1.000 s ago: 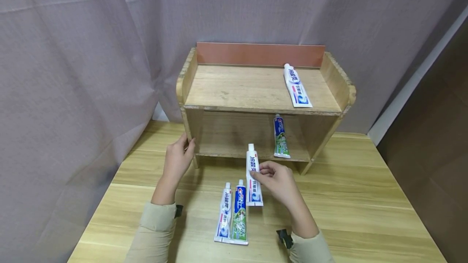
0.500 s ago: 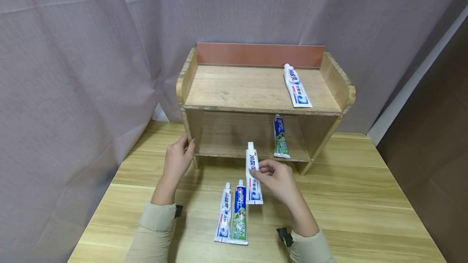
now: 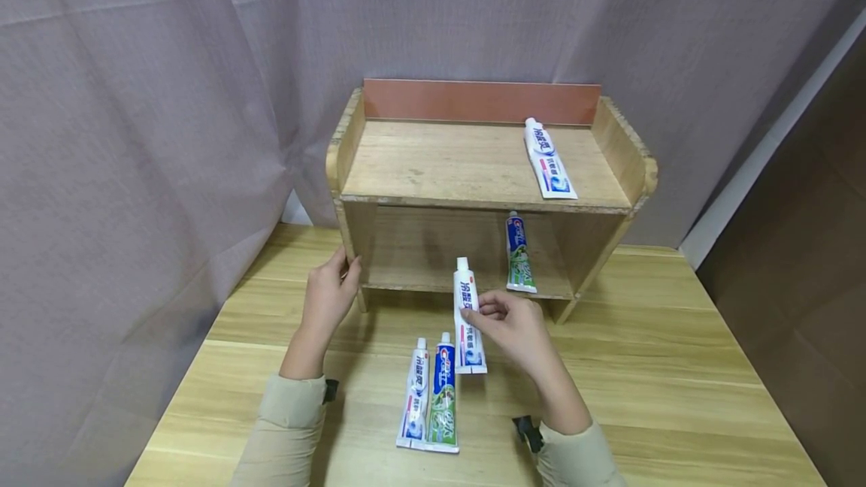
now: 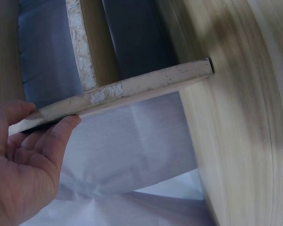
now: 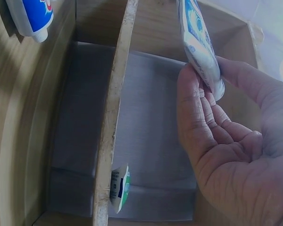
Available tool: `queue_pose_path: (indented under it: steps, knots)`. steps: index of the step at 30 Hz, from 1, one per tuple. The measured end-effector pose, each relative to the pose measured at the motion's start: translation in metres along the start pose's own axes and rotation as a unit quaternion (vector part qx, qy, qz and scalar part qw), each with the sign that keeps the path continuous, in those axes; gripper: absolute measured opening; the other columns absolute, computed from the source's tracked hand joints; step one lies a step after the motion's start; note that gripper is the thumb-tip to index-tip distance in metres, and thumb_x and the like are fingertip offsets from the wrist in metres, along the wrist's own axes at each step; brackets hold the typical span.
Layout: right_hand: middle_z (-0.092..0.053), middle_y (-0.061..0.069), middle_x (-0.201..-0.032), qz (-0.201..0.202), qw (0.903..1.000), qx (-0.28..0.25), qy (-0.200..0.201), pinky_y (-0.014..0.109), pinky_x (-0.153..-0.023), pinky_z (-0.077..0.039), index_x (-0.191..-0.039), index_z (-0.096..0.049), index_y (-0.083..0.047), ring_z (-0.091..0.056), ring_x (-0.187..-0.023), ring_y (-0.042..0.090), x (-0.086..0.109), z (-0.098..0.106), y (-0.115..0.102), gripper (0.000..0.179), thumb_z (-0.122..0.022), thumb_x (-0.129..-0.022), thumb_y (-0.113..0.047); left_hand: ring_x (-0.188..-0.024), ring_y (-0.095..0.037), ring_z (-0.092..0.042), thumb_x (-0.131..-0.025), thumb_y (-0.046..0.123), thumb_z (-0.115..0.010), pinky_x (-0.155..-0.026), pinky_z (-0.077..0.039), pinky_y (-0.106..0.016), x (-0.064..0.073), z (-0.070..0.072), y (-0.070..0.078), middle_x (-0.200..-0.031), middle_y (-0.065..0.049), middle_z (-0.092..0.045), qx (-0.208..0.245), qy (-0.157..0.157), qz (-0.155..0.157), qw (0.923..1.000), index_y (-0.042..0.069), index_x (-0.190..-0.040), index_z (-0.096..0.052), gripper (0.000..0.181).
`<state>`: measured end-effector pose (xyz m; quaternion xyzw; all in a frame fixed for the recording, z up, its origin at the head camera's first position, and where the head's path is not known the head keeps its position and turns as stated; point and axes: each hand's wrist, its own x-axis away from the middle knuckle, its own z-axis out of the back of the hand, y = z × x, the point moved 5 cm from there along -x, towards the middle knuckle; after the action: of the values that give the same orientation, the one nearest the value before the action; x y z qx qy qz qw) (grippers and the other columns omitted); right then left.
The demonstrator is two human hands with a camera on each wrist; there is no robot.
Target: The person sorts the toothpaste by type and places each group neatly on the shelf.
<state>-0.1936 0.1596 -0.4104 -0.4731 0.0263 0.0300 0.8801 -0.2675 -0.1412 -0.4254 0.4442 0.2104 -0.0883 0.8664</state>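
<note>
My right hand (image 3: pixel 516 328) pinches a white toothpaste tube (image 3: pixel 465 295) by its side, cap pointing toward the shelf. In the right wrist view the thumb and fingers hold the white tube (image 5: pixel 200 49) in front of the shelf opening. My left hand (image 3: pixel 329 293) grips the left side panel of the wooden shelf (image 3: pixel 419 171); in the left wrist view the thumb and fingers (image 4: pixel 61 136) lie on either side of the panel edge (image 4: pixel 146 84). On the table, another white toothpaste tube (image 3: pixel 416 397) lies beside a blue-green toothpaste tube (image 3: pixel 443 397).
A white toothpaste tube (image 3: pixel 549 160) lies on the upper shelf board at right. Below it, a blue-green tube (image 3: pixel 520 252) lies on the lower board. A grey curtain (image 3: pixel 460 13) hangs behind, and a brown panel (image 3: pixel 798 246) stands at the right of the wooden table (image 3: pixel 676 367).
My right hand has moved the white toothpaste tube slightly forward, toward the shelf. My left hand stays on the side panel, and the other tubes have not moved.
</note>
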Motion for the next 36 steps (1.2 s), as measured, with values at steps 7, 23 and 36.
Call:
queue_pose_path:
  steps: [7, 23, 36]
  knots:
    - [-0.072, 0.000, -0.085, 0.014, 0.9999, 0.008, -0.001, 0.031, -0.070, -0.061, -0.099, -0.073, -0.010, -0.068, -0.078, 0.016, -0.001, 0.003, -0.007, 0.025, -0.083, -0.084, -0.028, -0.105, -0.035, -0.070, -0.101, 0.015, -0.060, -0.082, -0.062, -0.036, 0.000, 0.000, 0.001, -0.114, -0.024, -0.070, 0.000, 0.004, 0.000, 1.0000, 0.000, -0.122, -0.066, 0.027]
    - [-0.072, 0.000, -0.086, 0.036, 0.9993, 0.009, -0.003, 0.031, -0.072, -0.061, -0.098, -0.073, -0.009, -0.067, -0.079, 0.016, -0.003, 0.008, -0.017, 0.025, -0.082, -0.084, -0.028, -0.104, -0.034, -0.070, -0.101, 0.016, -0.060, -0.081, -0.063, -0.036, 0.000, 0.000, 0.000, -0.113, -0.023, -0.070, 0.000, 0.007, -0.007, 0.9999, 0.003, -0.124, -0.067, 0.028]
    - [-0.072, -0.001, -0.086, 0.055, 0.9984, 0.008, -0.008, 0.029, -0.070, -0.062, -0.099, -0.072, -0.010, -0.067, -0.078, 0.015, -0.005, 0.011, -0.024, 0.025, -0.082, -0.085, -0.027, -0.104, -0.034, -0.071, -0.100, 0.017, -0.061, -0.081, -0.063, -0.037, 0.000, 0.000, 0.000, -0.112, -0.022, -0.071, -0.002, 0.010, -0.005, 0.9999, 0.004, -0.122, -0.068, 0.026]
